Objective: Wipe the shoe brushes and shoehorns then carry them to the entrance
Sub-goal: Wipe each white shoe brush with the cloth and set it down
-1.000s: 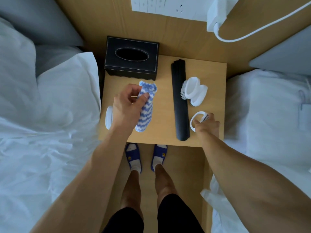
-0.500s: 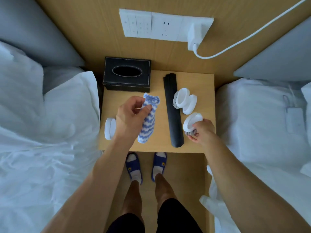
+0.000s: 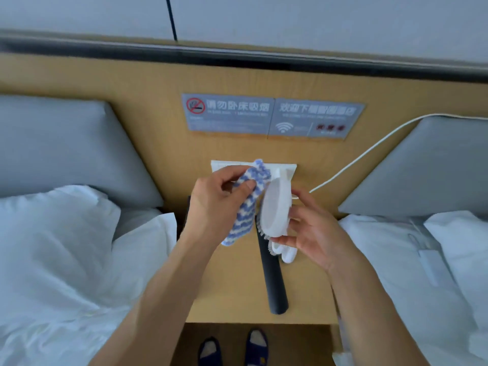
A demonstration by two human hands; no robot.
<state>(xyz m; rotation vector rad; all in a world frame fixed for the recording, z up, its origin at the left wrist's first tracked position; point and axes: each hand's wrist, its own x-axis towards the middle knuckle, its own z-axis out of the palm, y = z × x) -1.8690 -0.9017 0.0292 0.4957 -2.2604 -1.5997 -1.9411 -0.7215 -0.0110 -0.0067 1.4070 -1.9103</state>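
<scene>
Presently: right hand (image 3: 314, 231) grips white shoe brush (image 3: 276, 210) by rim, raised above nightstand (image 3: 237, 294), long axis near upright, bristles facing left. Left hand (image 3: 214, 204) pinches striped cloth (image 3: 245, 204) between thumb and fingers, just beside the bristles. Judgement: cloth hand nearer, wipe imminent. Black shoehorn (image 3: 274, 281) lies on nightstand below.

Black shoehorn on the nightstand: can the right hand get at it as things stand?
Probably not yet. The right hand is gripping a white shoe brush above the table. The black shoehorn lies uncovered just below it, so once the brush is set down, the way looks free.
</scene>
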